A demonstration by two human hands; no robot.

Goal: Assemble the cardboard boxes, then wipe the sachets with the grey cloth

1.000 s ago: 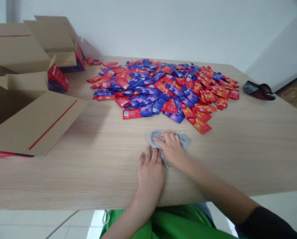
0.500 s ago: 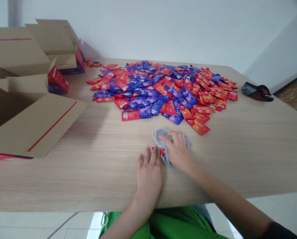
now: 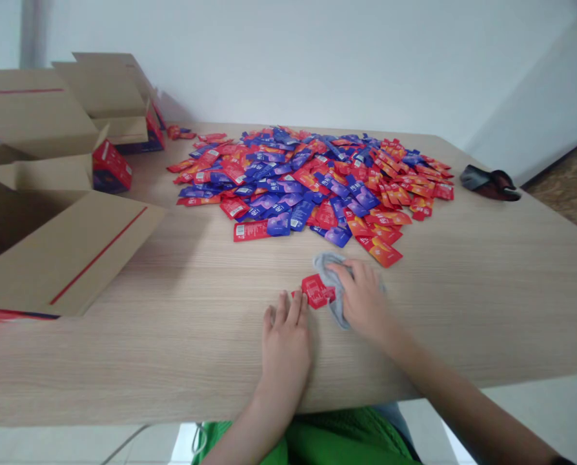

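"Cardboard boxes [image 3: 56, 174] crowd in from nine to ten o'clock of the hands, and one long flap [image 3: 80, 252] slants out beside the table's [image 3: 172, 361] open stretch. What else?"

"Twelve o'clock, a broad heap [image 3: 283, 184] of red, orange and purple-blue packets. At two, a dark curved object [image 3: 489, 183]."

"And the fingers?"

"Left hand [image 3: 287, 349]: nearly straight, slightly apart, tips resting on one end of a red sachet [image 3: 316, 291] that lies flat, apart from the heap. Right hand [image 3: 366, 300]: thumb and fingers closed on a bunched grey cloth [image 3: 337, 311], over the sachet's other end."

"Any room?"

"Bare wood at three and at eight. The front edge [image 3: 124, 423] runs past at six, and behind the heap rises the white wall [image 3: 317, 64]."

"What can't you make out?"

"That dark thing, for one (glossy, but I won't swear to what it is). The nearest box is cut off at nine, its inside in shadow. Hand and cloth cover part of the sachet, its print is too small to read, and the right hand is blurred."
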